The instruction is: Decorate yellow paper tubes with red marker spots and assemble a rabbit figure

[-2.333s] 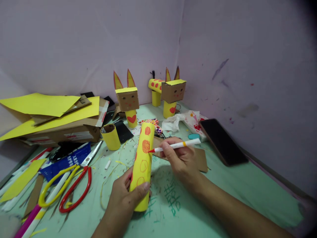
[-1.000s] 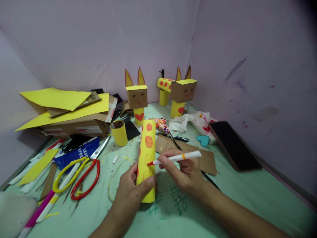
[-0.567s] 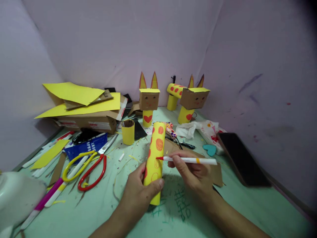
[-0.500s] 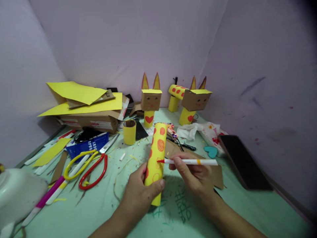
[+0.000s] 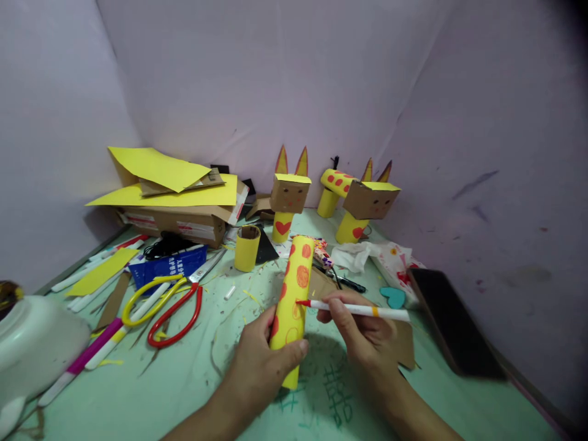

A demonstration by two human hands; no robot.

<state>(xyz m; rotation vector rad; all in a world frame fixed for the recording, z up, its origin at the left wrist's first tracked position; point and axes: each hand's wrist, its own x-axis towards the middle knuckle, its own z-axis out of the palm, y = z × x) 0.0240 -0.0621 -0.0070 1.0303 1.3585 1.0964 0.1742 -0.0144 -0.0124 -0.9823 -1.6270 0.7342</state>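
Left hand [image 5: 266, 360]: grip clamped round the lower part of a spotted yellow tube [image 5: 290, 312], held slanting over the desk [image 5: 169, 392], mid-view. Right hand [image 5: 365, 335]: fingers pinched on a marker [image 5: 361, 310], red tip at a half-coloured spot [image 5: 295, 311]; contact hard to confirm. Scissors [image 5: 197, 294] lie left, phone [image 5: 454, 324] right.

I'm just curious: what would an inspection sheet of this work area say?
Surface: pale green cover, scribbled in green, strewn with scraps.
Job's things: red-spotted yellow tube; red-tipped marker, tip at a partly coloured spot, the one below only outlined.
Clutter: scissors, blue heart, dark phone, yellow sheets on a cardboard box.
Grips: left grip wraps the tube's lower part; right grip holds the marker.
Cables: black coiled cord by the blue packet; kind unclear.
Surroundings: purplish walls, the right one stained; two eared cardboard figures at the back.
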